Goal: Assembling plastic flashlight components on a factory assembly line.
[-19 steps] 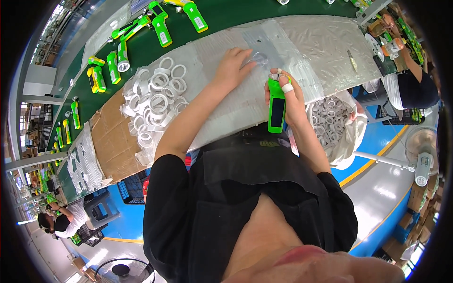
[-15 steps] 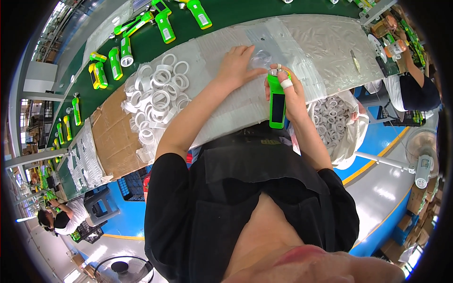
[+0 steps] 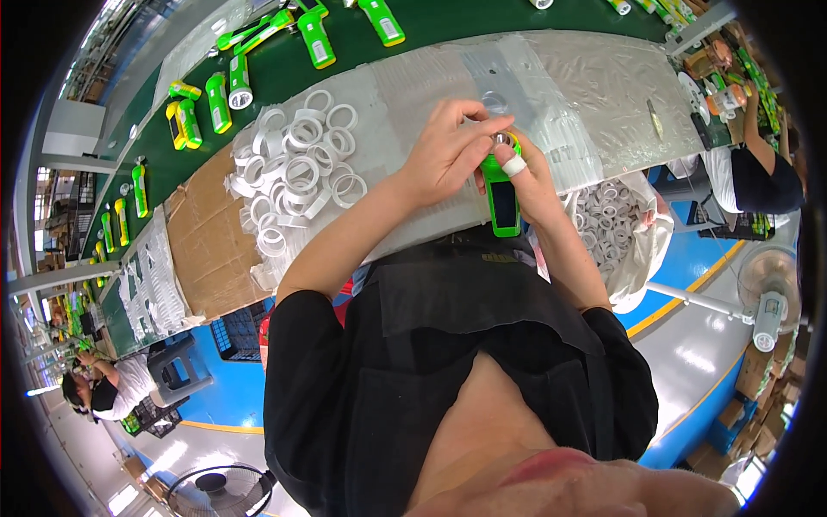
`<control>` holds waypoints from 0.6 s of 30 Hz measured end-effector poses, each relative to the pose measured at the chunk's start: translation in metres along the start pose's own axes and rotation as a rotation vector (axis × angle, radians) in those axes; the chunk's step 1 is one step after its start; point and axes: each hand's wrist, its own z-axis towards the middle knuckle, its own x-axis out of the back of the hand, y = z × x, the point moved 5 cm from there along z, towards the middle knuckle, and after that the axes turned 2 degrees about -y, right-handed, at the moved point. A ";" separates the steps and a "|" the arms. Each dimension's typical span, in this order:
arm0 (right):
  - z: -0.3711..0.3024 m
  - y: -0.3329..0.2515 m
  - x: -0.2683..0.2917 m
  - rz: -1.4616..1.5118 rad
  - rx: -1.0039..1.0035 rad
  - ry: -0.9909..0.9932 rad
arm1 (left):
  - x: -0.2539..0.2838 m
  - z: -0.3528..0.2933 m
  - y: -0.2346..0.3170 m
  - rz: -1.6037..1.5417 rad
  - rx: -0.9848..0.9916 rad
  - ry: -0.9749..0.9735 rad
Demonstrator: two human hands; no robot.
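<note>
A green flashlight (image 3: 503,200) with a dark panel on its side stands head-up in my right hand (image 3: 532,177), whose fingers wrap round its upper part. White tape covers the right thumb. My left hand (image 3: 450,148) is over the flashlight's lamp end, thumb and fingers pinched together at its rim; whatever is between those fingertips is hidden. Just beyond the hands, a clear round plastic piece (image 3: 494,102) lies on the sheeted table. A heap of white rings (image 3: 301,172) spreads to the left of my left forearm.
Past the table, a dark green conveyor belt (image 3: 431,26) carries several green and yellow flashlights (image 3: 316,39). A white sack of rings (image 3: 607,215) hangs at the table's right edge. Brown cardboard (image 3: 207,237) covers the left end. A knife-like tool (image 3: 656,119) lies right. Other people work at both sides.
My left hand has moved from the clear plastic pieces to the flashlight's head, its fingers closing. The flashlight stays in my right hand. Flashlights on the belt have shifted slightly right.
</note>
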 end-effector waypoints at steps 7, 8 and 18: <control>0.008 0.010 -0.031 -0.056 -0.079 -0.122 | 0.014 -0.026 0.009 -0.014 -0.015 0.063; 0.008 0.014 -0.035 -0.037 -0.108 -0.138 | 0.015 -0.029 0.009 -0.063 -0.024 0.097; 0.034 0.014 -0.065 -0.006 -0.109 -0.292 | 0.052 -0.040 0.013 0.124 0.039 0.129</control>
